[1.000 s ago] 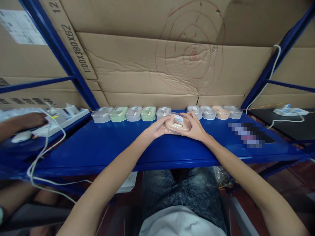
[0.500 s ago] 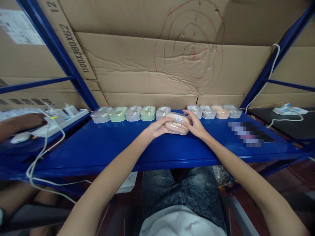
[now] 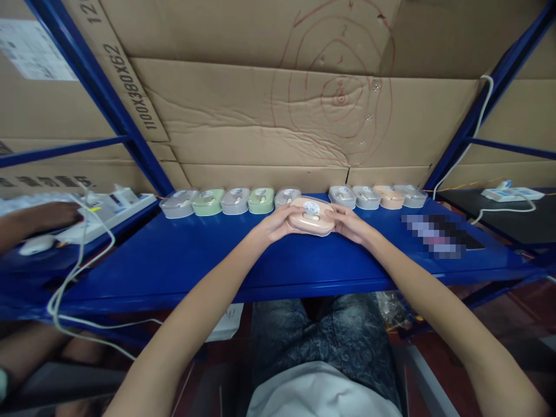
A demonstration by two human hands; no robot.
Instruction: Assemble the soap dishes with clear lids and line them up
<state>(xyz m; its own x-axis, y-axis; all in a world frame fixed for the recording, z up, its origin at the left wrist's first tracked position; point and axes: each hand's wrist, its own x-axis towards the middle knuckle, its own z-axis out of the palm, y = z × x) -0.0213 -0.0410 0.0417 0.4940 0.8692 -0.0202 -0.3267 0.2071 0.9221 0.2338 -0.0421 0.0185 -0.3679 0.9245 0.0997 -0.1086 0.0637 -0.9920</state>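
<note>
Both hands grasp one pink case (image 3: 310,216) between them, just above the blue shelf (image 3: 182,255) and in front of the gap in the row of cases at the back. Left hand (image 3: 273,223): fingers curled round the left end of the case, thumb on top. Right hand (image 3: 350,223): fingers closed round the right end, thumb along the upper edge. The case lies lid-up, with a round white label showing, and its long axis runs left to right, parallel to the shelf's front edge. Neither hand is nearer than the other; the case sits midway between them. The gap in the row lies directly behind the case, away from the person.

Layout, left to right:
- Far left: another person's hand (image 3: 47,215) rests near a white power strip (image 3: 108,209), with a white cable (image 3: 82,255) looping down over the shelf edge.
- Back row, left group: a clear case (image 3: 178,203), a green case (image 3: 208,201), a grey case (image 3: 235,200), a second green case (image 3: 261,199) and a grey case (image 3: 286,197), side by side and touching the cardboard wall (image 3: 243,110).
- Back row, right group: four more cases (image 3: 377,197), one of them peach.
- Far right: a second power strip (image 3: 512,194) on a black surface, well apart from the hands.
</note>
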